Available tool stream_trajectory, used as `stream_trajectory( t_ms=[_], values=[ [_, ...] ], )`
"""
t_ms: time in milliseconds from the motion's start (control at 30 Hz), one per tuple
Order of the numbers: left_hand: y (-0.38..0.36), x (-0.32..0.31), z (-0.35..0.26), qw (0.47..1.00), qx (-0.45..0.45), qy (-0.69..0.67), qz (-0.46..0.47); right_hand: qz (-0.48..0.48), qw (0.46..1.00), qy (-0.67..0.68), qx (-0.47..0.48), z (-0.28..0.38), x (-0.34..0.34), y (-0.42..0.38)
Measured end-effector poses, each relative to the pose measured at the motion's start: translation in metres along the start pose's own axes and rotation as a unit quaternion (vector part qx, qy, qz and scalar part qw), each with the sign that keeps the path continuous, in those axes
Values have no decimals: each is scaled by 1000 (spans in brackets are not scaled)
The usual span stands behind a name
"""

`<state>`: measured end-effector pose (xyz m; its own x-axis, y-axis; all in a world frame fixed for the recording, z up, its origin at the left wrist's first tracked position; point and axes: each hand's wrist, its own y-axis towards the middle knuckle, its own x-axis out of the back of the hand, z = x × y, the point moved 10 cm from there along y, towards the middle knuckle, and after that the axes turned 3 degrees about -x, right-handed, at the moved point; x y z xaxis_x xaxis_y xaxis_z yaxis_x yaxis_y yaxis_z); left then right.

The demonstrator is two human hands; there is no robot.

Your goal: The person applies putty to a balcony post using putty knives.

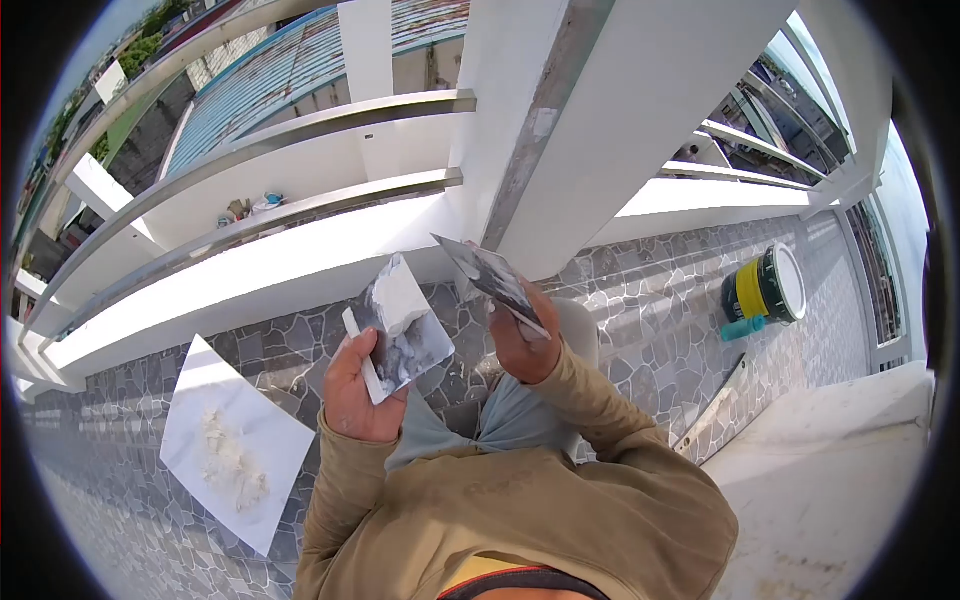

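My left hand [358, 398] is closed around the pale edge strip of a flat metal putty scraper [432, 345]. A thick white lump of putty [398, 300] sits on that blade, with thinner smears below it. In my right hand [525, 345] is a second wide putty scraper [490, 272], gripped at its near edge and tilted, its grey face streaked with white. The two blades are close together but apart, in front of my lap. Part of the right-hand fingers is hidden behind the blade.
A white sheet [195, 400] with crumbly pale powder lies on the stone-patterned floor at left. To the right stand a dark bucket with a yellow label [750, 288], a turquoise cylinder [742, 329] and a long strip [715, 405]. A white column [600, 110] and railing [330, 120] rise ahead.
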<state>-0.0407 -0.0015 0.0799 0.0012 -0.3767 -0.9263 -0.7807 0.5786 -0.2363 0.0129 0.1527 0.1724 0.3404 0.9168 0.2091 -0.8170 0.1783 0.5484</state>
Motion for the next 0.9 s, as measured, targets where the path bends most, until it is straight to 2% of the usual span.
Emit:
stream_trajectory(
  t_ms=[33,100,133,167,233,267,300,333,367,433,467,567,667,700,733,800,833,867,900],
  values=[
    [0,0,3,1000,0,-5,10,-14,999,12,27,14,-4,-1],
    [-5,-4,26,995,88,-32,39,11,998,-35,55,15,-28,-5],
    [-6,-11,24,995,89,-31,42,35,993,-76,82,15,-39,-7],
    [-9,-12,7,1000,28,-4,0,33,993,-77,82,-8,-39,-14],
    [-13,-16,-25,994,-80,49,-48,51,993,-44,-98,-100,-34,-25],
    [-11,-14,-29,994,-85,49,-50,56,993,-41,-96,-99,-32,-26],
    [-11,-18,-46,983,-159,89,-32,-54,943,133,-301,-135,-12,-40],
    [-13,-20,-61,965,-230,127,-17,-156,809,291,-486,-157,-9,-71],
    [-10,-21,-66,953,-251,166,29,-148,809,292,-489,-144,-4,-70],
    [-2,-21,-64,949,-272,158,27,-218,716,533,-394,-95,4,-51],
    [0,-20,-62,945,-286,153,28,-218,710,534,-404,-92,6,-56],
    [12,-8,-36,965,-239,93,49,-145,669,549,-479,-84,-14,-73],
    [14,-8,-11,963,-248,76,72,-147,671,557,-467,-93,-20,-78],
    [9,-12,-5,944,-290,115,109,-151,670,555,-469,-89,-19,-77],
    [11,7,6,947,-276,118,111,-166,668,556,-466,-89,-15,-77],
    [3,25,17,898,-314,251,178,-143,661,567,-471,-87,-14,-76],
    [-9,-9,16,738,-419,507,153,-154,657,571,-468,-83,-10,-73],
    [-4,-21,15,738,-411,511,158,-140,637,586,-480,-75,-12,-68],
    [-9,-44,21,693,-441,518,240,-123,618,602,-491,-71,-14,-65]
  ],
)
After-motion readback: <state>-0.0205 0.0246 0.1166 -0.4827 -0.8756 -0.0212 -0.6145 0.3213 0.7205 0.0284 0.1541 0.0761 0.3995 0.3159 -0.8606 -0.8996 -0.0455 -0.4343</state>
